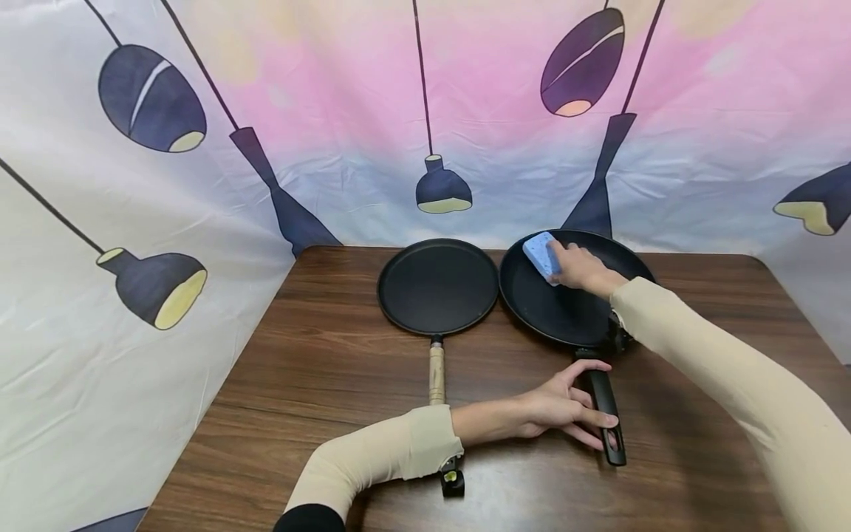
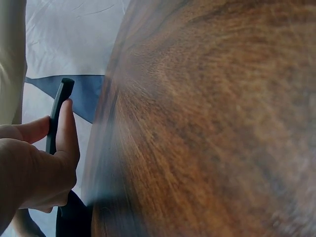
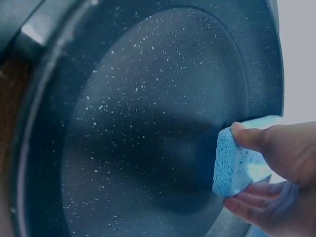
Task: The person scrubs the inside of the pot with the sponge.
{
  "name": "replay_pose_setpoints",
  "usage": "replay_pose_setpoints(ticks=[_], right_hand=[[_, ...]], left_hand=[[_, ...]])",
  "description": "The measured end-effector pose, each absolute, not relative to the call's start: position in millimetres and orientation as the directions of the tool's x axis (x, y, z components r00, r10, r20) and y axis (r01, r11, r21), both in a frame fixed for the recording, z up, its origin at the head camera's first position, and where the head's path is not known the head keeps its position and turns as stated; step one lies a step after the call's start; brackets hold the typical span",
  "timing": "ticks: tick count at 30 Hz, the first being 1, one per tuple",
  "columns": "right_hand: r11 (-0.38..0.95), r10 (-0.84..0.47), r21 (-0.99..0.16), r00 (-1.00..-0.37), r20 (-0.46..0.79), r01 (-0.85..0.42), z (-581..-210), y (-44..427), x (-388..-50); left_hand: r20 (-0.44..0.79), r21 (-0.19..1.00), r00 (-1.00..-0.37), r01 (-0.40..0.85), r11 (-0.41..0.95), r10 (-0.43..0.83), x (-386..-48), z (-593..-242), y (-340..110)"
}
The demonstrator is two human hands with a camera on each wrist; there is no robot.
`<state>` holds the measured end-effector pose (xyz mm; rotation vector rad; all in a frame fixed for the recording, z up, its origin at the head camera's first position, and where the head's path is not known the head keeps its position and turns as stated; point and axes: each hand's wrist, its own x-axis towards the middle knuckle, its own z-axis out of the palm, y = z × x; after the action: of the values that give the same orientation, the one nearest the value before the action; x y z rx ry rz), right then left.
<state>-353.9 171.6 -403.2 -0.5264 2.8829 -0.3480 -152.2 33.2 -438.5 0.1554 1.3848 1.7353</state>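
A black frying pan (image 1: 565, 310) lies at the table's back right, its black handle (image 1: 605, 406) pointing toward me. My left hand (image 1: 561, 406) grips that handle, thumb and fingers on either side of it; the left wrist view shows the handle (image 2: 59, 113) between the fingers. In my right hand (image 1: 581, 270) is a blue sponge (image 1: 541, 255), held over the far left part of the pan. Up close, the right wrist view shows thumb and fingers pinching the porous sponge (image 3: 237, 158) at the pan's inner wall. Pale specks dot the pan's dark surface (image 3: 148, 98).
A flat black griddle pan (image 1: 437, 288) with a wooden handle (image 1: 436, 373) lies just left of the frying pan. Its handle runs under my left forearm. Both stand on a brown wooden table (image 1: 319, 355). Behind hangs a cloth backdrop (image 1: 359, 111) printed with lamps.
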Motion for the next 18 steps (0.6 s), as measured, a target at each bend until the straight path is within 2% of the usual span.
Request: replay_pose_setpoints(ticks=[4,9,13,16,18], right_hand=[[0.855,-0.494,-0.268,-0.853,-0.166,-0.443,-401,175,-350],[0.756,-0.65,-0.312,-0.718,-0.249,-0.576,-393,178,-332],[0.733,-0.681,-0.324,-0.65,-0.338,-0.599,-387,185,-312],[0.734,-0.677,-0.296,-0.624,-0.39,-0.611,-384,195,-302],[0.753,-0.652,-0.264,-0.631,-0.42,-0.603,-383,202,-298]], left_hand=[[-0.411,0.834,-0.597,-0.552,0.02,0.689,-153,-439,33],[-0.416,0.829,-0.59,-0.559,0.023,0.692,-154,-439,33],[-0.421,0.826,-0.586,-0.564,0.026,0.693,-153,-439,33],[-0.421,0.827,-0.586,-0.562,0.027,0.692,-153,-440,33],[-0.421,0.828,-0.589,-0.561,0.025,0.69,-153,-440,33]])
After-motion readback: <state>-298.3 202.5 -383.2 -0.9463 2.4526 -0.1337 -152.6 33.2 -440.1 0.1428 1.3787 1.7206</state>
